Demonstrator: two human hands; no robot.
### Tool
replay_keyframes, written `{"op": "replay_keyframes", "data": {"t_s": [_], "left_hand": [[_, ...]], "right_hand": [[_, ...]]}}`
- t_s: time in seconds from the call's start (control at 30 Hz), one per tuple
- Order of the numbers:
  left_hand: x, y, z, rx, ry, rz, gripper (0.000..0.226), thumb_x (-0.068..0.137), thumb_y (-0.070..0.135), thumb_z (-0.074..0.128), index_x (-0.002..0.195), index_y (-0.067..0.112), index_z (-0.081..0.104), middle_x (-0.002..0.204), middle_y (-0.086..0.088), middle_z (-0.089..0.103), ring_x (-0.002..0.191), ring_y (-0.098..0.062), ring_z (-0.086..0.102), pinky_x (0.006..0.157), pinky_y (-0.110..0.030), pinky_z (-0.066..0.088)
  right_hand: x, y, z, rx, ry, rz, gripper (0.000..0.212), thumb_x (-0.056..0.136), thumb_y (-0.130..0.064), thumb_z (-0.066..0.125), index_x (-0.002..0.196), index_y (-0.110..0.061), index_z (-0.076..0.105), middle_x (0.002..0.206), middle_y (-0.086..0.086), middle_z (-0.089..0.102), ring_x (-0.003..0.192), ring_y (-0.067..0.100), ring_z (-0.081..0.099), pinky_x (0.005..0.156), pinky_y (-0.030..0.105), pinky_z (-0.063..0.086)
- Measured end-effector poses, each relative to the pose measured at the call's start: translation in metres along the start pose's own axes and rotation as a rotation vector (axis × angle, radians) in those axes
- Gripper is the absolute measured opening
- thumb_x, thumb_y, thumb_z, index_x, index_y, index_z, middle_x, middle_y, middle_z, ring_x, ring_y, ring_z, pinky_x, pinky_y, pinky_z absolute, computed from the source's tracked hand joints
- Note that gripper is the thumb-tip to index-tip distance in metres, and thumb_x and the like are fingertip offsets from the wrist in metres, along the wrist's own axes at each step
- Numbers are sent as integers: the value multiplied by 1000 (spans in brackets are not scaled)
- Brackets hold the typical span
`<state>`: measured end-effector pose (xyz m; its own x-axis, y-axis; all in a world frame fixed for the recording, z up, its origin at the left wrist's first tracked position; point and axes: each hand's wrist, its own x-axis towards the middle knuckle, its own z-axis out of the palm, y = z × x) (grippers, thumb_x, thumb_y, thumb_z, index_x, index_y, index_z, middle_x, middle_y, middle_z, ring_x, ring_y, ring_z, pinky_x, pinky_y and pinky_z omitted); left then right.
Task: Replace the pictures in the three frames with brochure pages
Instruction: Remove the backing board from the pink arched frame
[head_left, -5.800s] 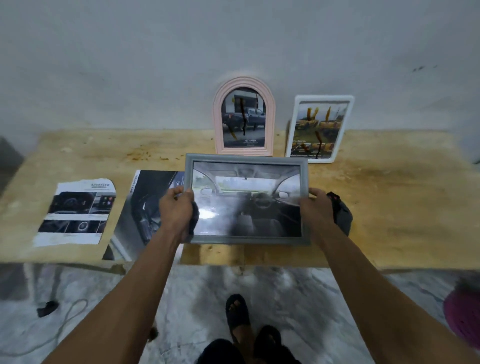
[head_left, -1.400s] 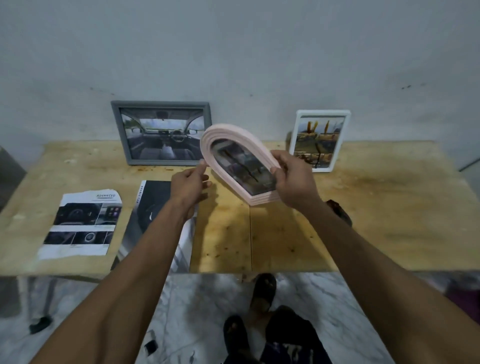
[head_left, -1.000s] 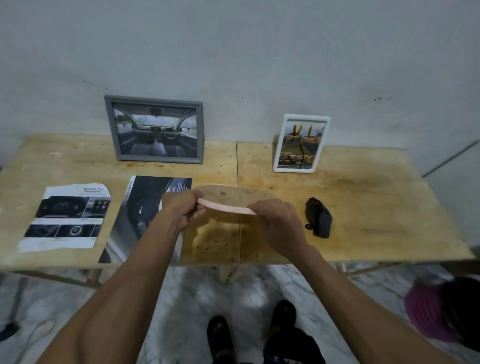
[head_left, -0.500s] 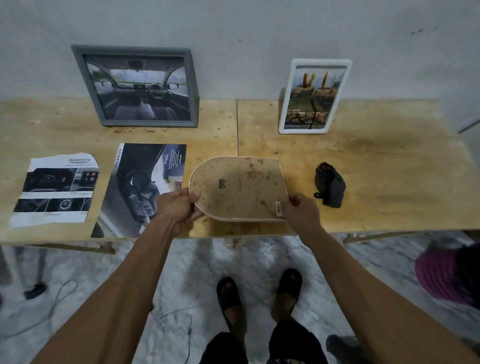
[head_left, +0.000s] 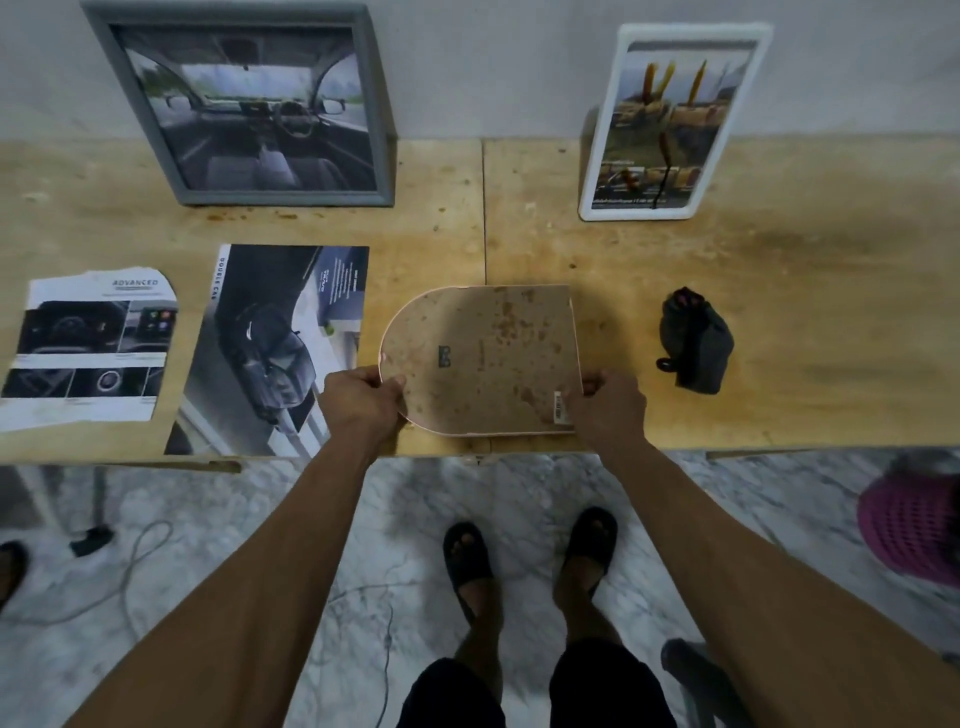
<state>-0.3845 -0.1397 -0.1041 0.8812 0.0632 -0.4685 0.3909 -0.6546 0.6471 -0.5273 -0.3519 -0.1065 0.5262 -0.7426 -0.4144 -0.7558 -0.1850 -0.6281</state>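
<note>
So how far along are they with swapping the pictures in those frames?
Done, it seems: the grey frame leans on the wall showing a car interior like the brochure pages. In hand: the arched pink frame lies face down, gripped by left hand and right hand, back not yet opened. Left: fitting a brochure page, then the white frame.

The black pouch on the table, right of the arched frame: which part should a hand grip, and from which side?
Grip the black pouch across its narrow middle, coming from above. It lies flat on the table with its long axis running front to back, and bare wood on both sides leaves room for the fingers. The right hand is nearer.
</note>
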Motion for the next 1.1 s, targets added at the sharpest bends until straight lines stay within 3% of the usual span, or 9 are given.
{"op": "replay_keyframes", "data": {"t_s": [0.13,0.23,0.33,0.53,0.73,0.97,1.03,1.1], "left_hand": [[-1,0,7,51,42,27,31,88,23,76,115,8,75,107,-10,76,95,-29,69,92,-38,55],[-2,2,9,98,51,52,29,88,26,75,114,13,74,106,-8,75,99,-33,69,93,-45,56],[-8,8,11,191,70,142,39,89,30,73,124,16,66,114,-7,71,103,-34,66,90,-43,52],[-15,13,20,429,71,231,34,92,37,66,116,12,69,119,-13,60,102,-40,64,90,-47,54],[-5,26,28,209,54,6,46,88,27,69,128,5,64,136,-16,57,125,-38,54,104,-43,46],[3,62,28,213,57,-307,62,82,18,76,136,5,46,142,-18,48,132,-36,44,103,-40,41],[10,54,26,157,36,-319,66,78,24,78,135,9,47,140,-17,50,129,-37,47,104,-44,46],[22,42,26,77,6,-328,82,63,46,81,131,12,50,135,-14,55,124,-38,52,100,-51,50]], "right_hand": [[3,1,0,-2,-10,3,15,91,-21,63,101,-10,62,90,1,62,80,19,58,67,28,44],[3,0,1,37,-15,-17,36,88,-17,66,121,-11,54,103,1,61,88,19,59,71,31,48],[4,-3,3,22,-33,-51,56,87,-21,64,139,-15,45,118,6,61,102,24,60,80,35,51],[5,-3,10,-57,-63,-91,70,83,-26,66,146,-22,38,129,12,55,116,30,55,92,48,52],[10,1,10,-95,-72,-93,67,89,-23,64,149,-22,34,134,14,46,124,31,43,94,37,42],[8,1,11,-115,-76,-110,67,90,-22,63,149,-23,30,133,16,40,123,33,41,99,42,44],[8,1,11,-125,-89,-112,67,91,-22,62,149,-23,29,133,16,39,123,33,40,100,43,44],[8,0,11,-133,-99,-110,67,91,-23,61,149,-23,27,134,16,37,124,34,39,101,45,42]]}}
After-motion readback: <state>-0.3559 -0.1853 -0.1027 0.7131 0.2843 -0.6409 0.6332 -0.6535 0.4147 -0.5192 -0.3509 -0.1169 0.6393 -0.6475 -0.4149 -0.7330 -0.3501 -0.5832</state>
